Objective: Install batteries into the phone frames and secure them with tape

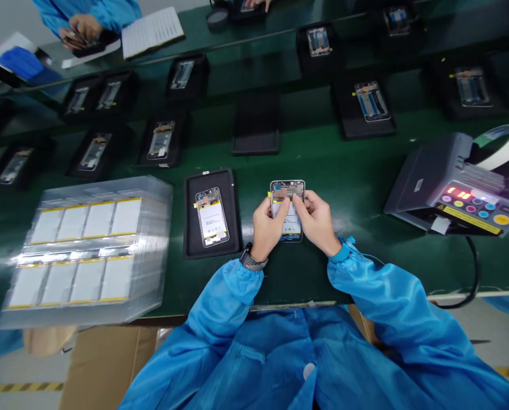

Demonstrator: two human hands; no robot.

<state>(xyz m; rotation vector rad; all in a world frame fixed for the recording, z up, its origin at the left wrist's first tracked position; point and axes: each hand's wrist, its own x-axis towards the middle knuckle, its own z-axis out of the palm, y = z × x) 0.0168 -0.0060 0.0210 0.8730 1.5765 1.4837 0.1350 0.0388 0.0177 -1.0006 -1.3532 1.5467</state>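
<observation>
Hands, left hand (266,230) and right hand (318,219), grip an opened, silver-rimmed phone (292,221) by its sides, thumbs on its face, over the glossy dark-green tabletop (357,182), right of a shallow black rectangular tray (190,236) holding a similar phone (214,219).

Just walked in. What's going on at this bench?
A person in a blue smock holds an opened phone between the left hand and right hand, thumbs over its upper part, a white battery visible inside. Left of it, a second opened phone lies in a black tray, battery also visible. Farther left are clear plastic trays with white batteries. To the right stands a machine with a lit red display.
</observation>
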